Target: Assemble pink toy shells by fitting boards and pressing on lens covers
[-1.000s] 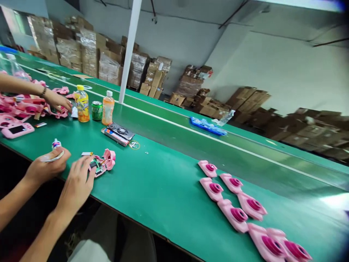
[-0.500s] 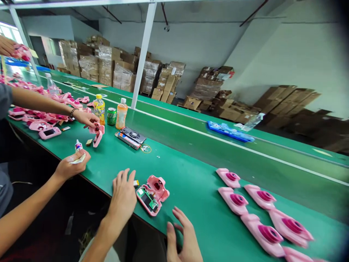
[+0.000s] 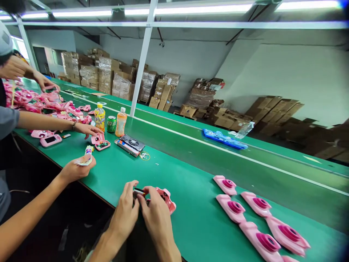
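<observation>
Long white tube lights (image 3: 81,14) shine from the ceiling and make the room bright. The green table (image 3: 191,153) has a soft shine on its right side. Shadows are faint. The picture bends at the edges, and the corners go dark. The pink shells (image 3: 286,233) at the bottom right look a bit blurry.

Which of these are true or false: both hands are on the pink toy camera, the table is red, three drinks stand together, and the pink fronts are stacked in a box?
1. Both the left hand and right hand touch the pink toy camera. True.
2. The table is red. False: it is green.
3. Two bottles and a green can stand together. True.
4. The pink camera fronts are stacked in a box. False: they lie loose on the table.
</observation>
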The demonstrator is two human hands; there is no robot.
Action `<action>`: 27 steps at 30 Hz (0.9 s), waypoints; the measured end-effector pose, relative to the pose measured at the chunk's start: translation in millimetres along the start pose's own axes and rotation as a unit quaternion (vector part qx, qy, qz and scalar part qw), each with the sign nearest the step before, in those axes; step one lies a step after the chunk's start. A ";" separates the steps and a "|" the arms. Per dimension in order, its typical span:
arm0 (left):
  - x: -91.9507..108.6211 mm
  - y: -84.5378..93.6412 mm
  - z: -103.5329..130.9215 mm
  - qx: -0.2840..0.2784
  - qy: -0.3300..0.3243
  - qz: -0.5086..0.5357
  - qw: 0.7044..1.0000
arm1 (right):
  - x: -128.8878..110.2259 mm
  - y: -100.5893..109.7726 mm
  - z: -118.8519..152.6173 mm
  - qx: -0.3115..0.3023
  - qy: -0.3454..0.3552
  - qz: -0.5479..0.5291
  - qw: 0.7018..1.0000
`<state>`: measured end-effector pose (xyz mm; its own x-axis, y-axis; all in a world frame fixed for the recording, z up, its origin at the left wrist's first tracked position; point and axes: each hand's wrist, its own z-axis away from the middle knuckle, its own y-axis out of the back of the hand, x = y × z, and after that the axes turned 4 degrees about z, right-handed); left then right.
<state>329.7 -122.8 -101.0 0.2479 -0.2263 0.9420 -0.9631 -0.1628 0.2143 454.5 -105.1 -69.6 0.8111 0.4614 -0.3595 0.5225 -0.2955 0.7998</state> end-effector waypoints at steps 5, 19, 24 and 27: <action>4.7 -20.8 0.7 0.044 0.126 0.166 0.977 | 4.7 3.3 11.7 0.076 0.045 -0.066 0.994; 10.3 -8.9 0.0 -0.087 0.095 0.148 0.981 | 23.9 27.0 -21.2 -0.100 0.051 -0.127 0.985; 10.5 -14.5 -2.4 -0.011 0.127 0.141 0.982 | 22.3 23.3 -8.3 -0.109 0.125 0.029 0.986; 14.2 -9.0 -6.0 -0.017 0.173 0.225 0.959 | 21.5 19.9 8.4 -0.076 0.163 0.011 0.984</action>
<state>341.2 -118.8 -88.1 -0.2367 0.0661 0.9693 -0.9688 -0.0912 -0.2304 484.5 -108.2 -65.5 0.6813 0.7074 -0.1885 0.4407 -0.1908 0.8771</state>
